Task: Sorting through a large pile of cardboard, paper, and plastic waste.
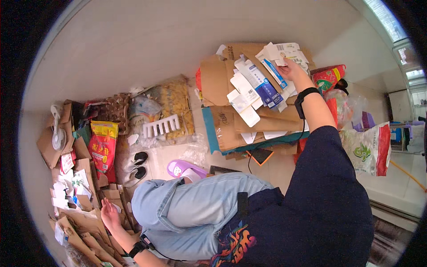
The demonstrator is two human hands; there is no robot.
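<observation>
My right hand reaches over a stack of flattened brown cardboard. Its thumb overlaps the lower edge of a flattened white carton; whether the fingers grip it cannot be told. Close to those fingers lies a narrow blue-and-white box. Left of it on the stack are a flattened blue-and-white carton and an unfolded white carton. My left hand, fingers extended and holding nothing, is beside a pile of folded brown cardboard at lower left. Torn white cartons lie on that pile.
A red-and-yellow bag, a white handheld fan and a white comb-shaped foam piece are on the left. Shoes stand on the floor near my purple slipper. Plastic bags lie right of the stack. A black cable runs from my right wrist.
</observation>
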